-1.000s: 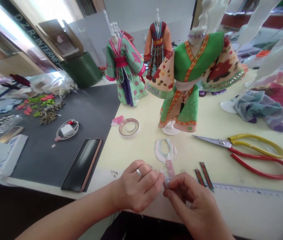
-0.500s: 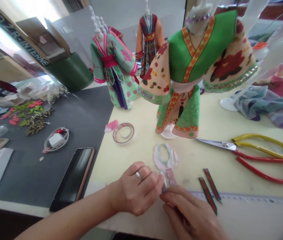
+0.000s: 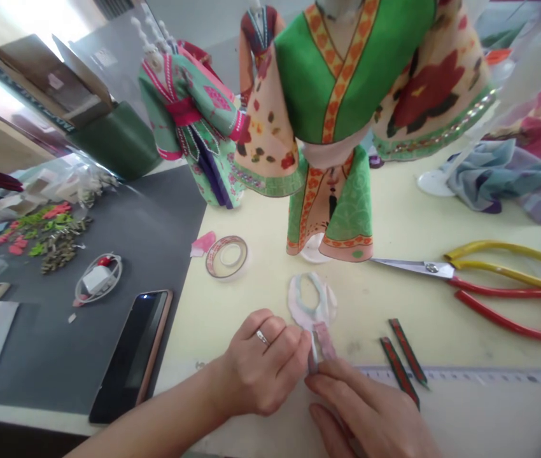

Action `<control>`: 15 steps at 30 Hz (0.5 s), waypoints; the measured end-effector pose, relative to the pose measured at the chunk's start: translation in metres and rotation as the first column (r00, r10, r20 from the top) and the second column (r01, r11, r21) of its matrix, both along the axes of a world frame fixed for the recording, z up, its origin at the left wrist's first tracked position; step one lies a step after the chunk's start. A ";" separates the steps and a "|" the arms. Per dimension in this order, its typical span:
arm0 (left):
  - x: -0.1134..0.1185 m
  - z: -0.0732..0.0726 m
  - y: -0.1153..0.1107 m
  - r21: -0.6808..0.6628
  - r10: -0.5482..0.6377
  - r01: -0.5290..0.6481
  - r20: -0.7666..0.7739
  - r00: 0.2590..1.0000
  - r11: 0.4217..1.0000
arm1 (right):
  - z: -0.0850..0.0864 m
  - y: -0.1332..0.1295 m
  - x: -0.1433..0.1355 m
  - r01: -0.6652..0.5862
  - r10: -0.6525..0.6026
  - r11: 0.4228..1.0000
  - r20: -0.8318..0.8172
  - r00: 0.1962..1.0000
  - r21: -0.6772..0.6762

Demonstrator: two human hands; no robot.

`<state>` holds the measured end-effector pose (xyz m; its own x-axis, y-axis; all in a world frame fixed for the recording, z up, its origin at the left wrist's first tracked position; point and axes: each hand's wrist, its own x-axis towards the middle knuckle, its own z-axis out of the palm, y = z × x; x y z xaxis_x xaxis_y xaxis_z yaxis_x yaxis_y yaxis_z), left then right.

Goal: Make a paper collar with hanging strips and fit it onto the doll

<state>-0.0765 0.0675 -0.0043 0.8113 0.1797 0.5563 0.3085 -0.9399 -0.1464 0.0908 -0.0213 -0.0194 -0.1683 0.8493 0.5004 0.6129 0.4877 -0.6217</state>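
Observation:
My left hand (image 3: 268,366), with a ring on one finger, is closed in a pinch at the upper part of a narrow white and pale-blue strip (image 3: 313,360). My right hand (image 3: 370,407) has its fingertips at the strip's lower end, its thumb slightly lower. Beside that strip lies a short pink strip (image 3: 324,339), partly under my right fingers. Just above both hands, a pale pink and light-blue ring-shaped piece (image 3: 294,310) rests on the cream work surface. The ends of the strips are hidden by my fingers.
Scissors (image 3: 447,270) and two dark red-green strips (image 3: 399,369) lie right, near a ruler (image 3: 471,376). A tape roll (image 3: 210,259) and phone (image 3: 125,353) lie left. Dressed miniature mannequins, one in green (image 3: 347,83), stand behind; crumpled fabric (image 3: 504,178) is at right.
The view has shifted slightly, with the mannequins now larger and further left. Both hands stay at the strip; my right thumb has dropped a little away from the index finger.

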 end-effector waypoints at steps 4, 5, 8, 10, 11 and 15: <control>0.001 -0.001 0.001 -0.025 -0.005 0.005 -0.003 1.000 1.000 | 0.000 -0.001 0.000 0.018 -0.019 1.000 0.026 0.999 0.019; 0.001 -0.001 0.001 -0.030 -0.007 0.007 0.000 1.000 1.000 | 0.000 -0.001 0.000 0.019 -0.020 1.000 0.036 0.999 0.023; 0.002 -0.001 0.002 -0.046 -0.005 0.005 0.010 1.000 0.999 | 0.000 0.001 0.001 0.018 -0.020 0.999 0.044 0.999 0.035; 0.002 -0.001 0.002 -0.059 0.000 0.001 0.006 1.000 0.998 | 0.000 0.003 0.001 0.024 -0.025 0.999 0.035 0.999 0.034; 0.002 -0.001 0.002 -0.064 -0.001 0.001 0.002 1.000 0.998 | -0.001 0.003 0.001 0.025 -0.026 0.999 0.031 0.999 0.033; 0.001 -0.002 0.002 -0.070 -0.012 0.011 -0.009 1.000 0.997 | -0.002 0.001 0.000 0.033 -0.034 0.999 0.024 0.999 0.030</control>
